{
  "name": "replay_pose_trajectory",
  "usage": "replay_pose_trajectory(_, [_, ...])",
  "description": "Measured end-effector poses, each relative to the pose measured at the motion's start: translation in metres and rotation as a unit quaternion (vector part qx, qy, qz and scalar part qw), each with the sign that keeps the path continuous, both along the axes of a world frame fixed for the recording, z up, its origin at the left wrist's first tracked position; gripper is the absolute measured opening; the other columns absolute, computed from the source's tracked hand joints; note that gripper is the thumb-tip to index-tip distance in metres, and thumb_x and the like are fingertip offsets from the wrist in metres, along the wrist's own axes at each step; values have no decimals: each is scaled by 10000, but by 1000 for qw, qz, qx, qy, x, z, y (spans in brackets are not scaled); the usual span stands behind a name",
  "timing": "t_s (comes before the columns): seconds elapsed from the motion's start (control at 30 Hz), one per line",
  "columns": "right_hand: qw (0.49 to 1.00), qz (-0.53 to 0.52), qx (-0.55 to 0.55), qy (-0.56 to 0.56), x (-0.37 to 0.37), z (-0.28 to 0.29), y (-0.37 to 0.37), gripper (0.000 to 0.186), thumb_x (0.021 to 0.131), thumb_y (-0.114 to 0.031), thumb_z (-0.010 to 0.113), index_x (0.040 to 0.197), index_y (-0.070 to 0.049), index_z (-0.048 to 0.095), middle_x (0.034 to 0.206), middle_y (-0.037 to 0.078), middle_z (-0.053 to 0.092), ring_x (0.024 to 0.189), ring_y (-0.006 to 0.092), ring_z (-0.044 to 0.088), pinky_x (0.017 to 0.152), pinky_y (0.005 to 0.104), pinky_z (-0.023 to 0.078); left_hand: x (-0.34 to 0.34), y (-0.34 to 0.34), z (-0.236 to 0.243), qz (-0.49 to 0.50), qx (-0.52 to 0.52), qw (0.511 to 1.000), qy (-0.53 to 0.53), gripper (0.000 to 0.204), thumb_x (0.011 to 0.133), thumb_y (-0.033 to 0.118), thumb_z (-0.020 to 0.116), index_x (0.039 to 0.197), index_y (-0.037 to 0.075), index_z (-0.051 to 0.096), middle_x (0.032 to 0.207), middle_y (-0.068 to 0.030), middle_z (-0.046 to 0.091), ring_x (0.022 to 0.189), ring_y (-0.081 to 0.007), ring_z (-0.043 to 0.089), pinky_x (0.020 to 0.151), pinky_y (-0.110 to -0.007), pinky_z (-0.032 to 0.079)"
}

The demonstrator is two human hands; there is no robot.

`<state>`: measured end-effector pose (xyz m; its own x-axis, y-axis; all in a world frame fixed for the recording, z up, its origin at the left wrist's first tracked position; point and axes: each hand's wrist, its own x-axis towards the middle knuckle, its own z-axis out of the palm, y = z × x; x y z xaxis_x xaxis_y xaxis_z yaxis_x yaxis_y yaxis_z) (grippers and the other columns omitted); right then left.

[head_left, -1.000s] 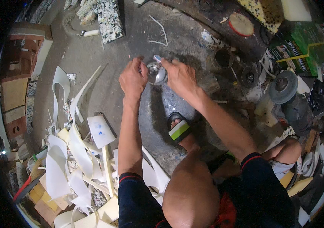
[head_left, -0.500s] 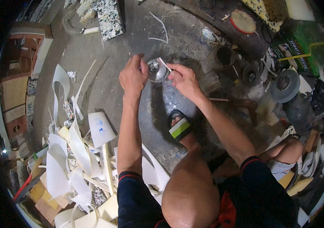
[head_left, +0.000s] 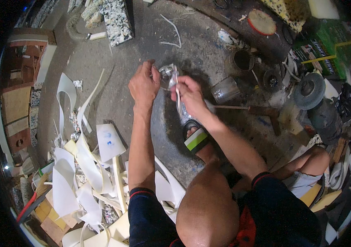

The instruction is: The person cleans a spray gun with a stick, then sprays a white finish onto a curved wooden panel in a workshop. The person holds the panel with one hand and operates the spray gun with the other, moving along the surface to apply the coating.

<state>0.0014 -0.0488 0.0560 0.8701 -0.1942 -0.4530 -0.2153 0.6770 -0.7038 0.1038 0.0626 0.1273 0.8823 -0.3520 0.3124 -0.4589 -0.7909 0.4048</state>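
My left hand (head_left: pixel 145 81) is closed at the left edge of a shiny, round silver metal piece (head_left: pixel 166 72), and its fingertips are partly hidden. My right hand (head_left: pixel 190 95) pinches a thin white stick-like tool (head_left: pixel 179 102), whose upper end lies against the right side of the metal piece. What this tool is exactly I cannot make out. Below both hands is my sandalled foot (head_left: pixel 196 139), with a green and white strap.
White foam offcuts (head_left: pixel 87 164) pile up at the lower left. A clear plastic cup (head_left: pixel 225 90) lies right of my right hand, near a hammer-like tool (head_left: pixel 262 111). Farther right stand a dark can (head_left: pixel 241 60) and a grinding wheel (head_left: pixel 309 91). Speckled foam (head_left: pixel 118 20) lies at the back.
My right hand has shifted left and slightly down, and the white tool has swung from slanting up-left to nearly upright. My left hand stays almost in place beside the metal piece.
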Motion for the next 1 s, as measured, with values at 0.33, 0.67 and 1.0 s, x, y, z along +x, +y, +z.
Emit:
replay_pose_trajectory(0.33, [997, -30, 13, -67, 4, 7, 6, 175, 1026, -101, 495, 1175, -49, 569, 938, 110, 662, 752, 195, 657, 735, 383, 610, 1, -1, 0, 9, 2, 1000, 9, 201, 916, 209, 585, 1081, 150, 684, 908, -134, 705, 804, -353, 694, 692, -456, 542])
replay_pose_trajectory(0.67, [998, 16, 61, -8, 6, 20, -6, 188, 1031, -98, 479, 1182, -56, 582, 917, 95, 638, 746, 172, 638, 676, 367, 602, 1, 0, -1, 7, 0, 1000, 8, 222, 909, 199, 591, 1105, 152, 684, 914, -132, 706, 820, -340, 696, 706, -447, 543])
replay_pose_trajectory(1.0, [995, 89, 12, -38, 12, 29, -27, 214, 1038, -106, 466, 1192, -36, 595, 859, 65, 608, 653, 128, 570, 587, 304, 535, 0, -2, 1, -4, 12, 1000, -11, 210, 913, 190, 587, 1097, 146, 677, 908, -134, 704, 817, -336, 696, 701, -439, 541])
